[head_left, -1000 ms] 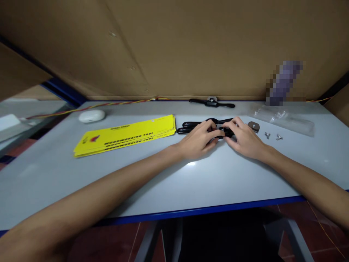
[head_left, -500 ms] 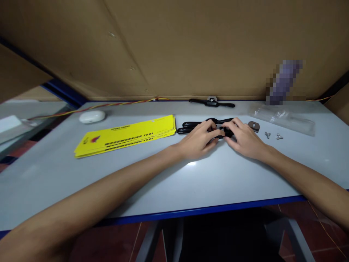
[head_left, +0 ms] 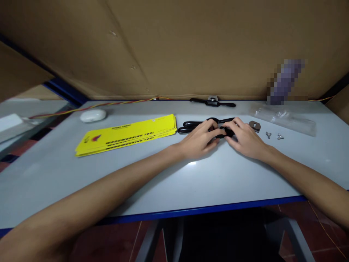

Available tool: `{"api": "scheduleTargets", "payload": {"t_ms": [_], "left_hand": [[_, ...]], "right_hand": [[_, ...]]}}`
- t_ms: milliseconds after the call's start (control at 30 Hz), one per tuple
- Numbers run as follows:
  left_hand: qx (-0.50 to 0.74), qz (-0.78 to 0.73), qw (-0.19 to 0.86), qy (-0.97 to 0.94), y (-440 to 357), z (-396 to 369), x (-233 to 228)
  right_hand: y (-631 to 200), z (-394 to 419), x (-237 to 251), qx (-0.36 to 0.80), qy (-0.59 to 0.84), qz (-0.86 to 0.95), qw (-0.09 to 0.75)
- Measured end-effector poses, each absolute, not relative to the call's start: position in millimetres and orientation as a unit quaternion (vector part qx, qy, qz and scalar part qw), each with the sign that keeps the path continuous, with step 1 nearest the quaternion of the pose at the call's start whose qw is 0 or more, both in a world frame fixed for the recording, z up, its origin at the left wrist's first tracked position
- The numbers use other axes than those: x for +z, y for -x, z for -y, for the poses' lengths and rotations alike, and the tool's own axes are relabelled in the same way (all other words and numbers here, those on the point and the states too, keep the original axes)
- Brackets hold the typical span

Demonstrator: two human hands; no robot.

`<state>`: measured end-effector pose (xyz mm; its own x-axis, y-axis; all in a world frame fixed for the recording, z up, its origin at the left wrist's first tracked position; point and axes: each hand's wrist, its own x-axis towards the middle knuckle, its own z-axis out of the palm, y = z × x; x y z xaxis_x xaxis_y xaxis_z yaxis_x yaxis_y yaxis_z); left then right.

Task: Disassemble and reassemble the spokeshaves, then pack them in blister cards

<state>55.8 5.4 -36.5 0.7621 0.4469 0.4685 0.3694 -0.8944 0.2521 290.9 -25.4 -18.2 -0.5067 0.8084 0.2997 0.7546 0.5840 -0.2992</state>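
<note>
Spokeshaves (head_left: 191, 126), two black ones stacked or side by side, lay on the table (head_left: 174, 182) under both hands, their handles sticking out past the left fingers (head_left: 211, 125) toward the yellow cards (head_left: 128, 135). As a judgement, the small part pinched at the middle could slip from the fingertips and roll off across the smooth top, because the grip was only a fingertip one and the tools were not pinned down; a push from one side could also slide the tools into the cards. The left hand (head_left: 197, 140) had its fingers curled together over the tool bodies, pressing on them, thumb tucked beneath. The right hand (head_left: 244, 140) met it from the other side, its fingers (head_left: 227, 127) bent close together on the dark middle piece; whether they pinched a loose screw or just the body could not be told. Just beyond the right knuckles sat a brown plate (head_left: 254, 126), and a little farther out two wing nuts (head_left: 273, 135), apart from each other. Past those lay a clear bag (head_left: 286, 118). Behind the fingers, near the cardboard wall (head_left: 174, 47), rested a third spokeshave (head_left: 212, 102). Well off beyond the cards was a white case (head_left: 93, 115).
</note>
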Motion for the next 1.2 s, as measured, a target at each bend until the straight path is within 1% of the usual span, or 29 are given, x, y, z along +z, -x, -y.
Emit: {"api": "scheduleTargets", "payload": {"t_ms": [500,867,1000,1200], "left_hand": [[0.293,-0.227,0.086,-0.925,-56.8,-8.2,-44.1],[0.28,-0.248,0.091,-0.923,-56.8,-6.4,-40.6],[0.28,-0.248,0.105,-0.921,-56.3,-5.5,-36.2],[0.291,-0.29,0.13,-0.903,-56.6,-3.8,-33.3]], "right_hand": [[-291.1,24.6,-15.8,0.083,0.451,0.859,0.228],[-291.5,21.5,-14.4,0.098,0.45,0.862,0.214],[-291.8,21.6,-15.3,0.1,0.448,0.863,0.212],[-293.3,20.6,-18.5,0.094,0.44,0.868,0.213]]}}
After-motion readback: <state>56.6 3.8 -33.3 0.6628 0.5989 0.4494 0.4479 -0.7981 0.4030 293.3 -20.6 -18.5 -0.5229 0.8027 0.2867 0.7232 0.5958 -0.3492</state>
